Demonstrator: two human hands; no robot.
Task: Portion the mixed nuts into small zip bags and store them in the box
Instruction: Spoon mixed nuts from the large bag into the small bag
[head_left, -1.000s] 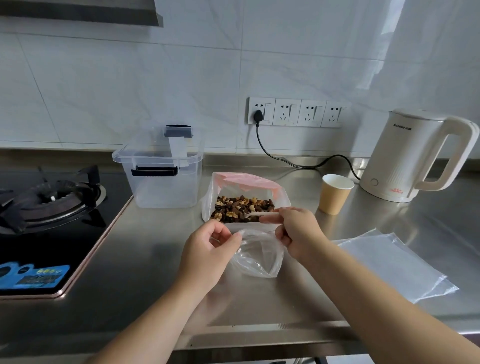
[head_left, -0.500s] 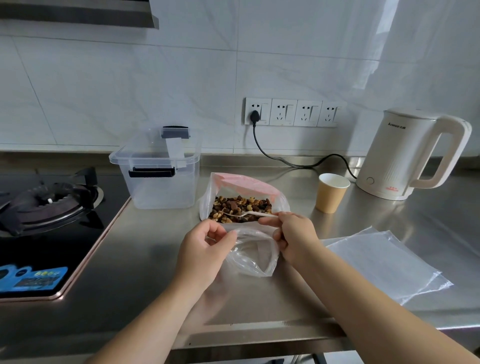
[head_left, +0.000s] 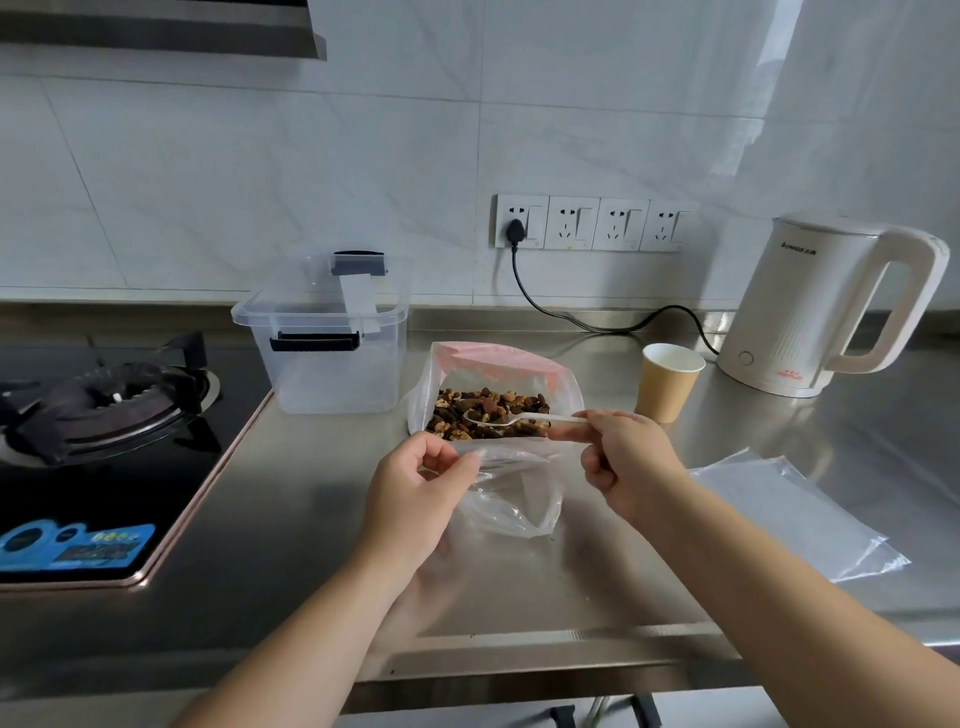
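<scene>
L hand (head_left: 415, 488) pinching zip bag (head_left: 511, 499) rim, R hand (head_left: 631, 462) pinching spoon (head_left: 519, 419) handle, scoop over nuts (head_left: 488, 413).

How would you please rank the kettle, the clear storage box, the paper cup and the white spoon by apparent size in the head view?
1. kettle
2. clear storage box; close to the kettle, so uncertain
3. paper cup
4. white spoon
</scene>
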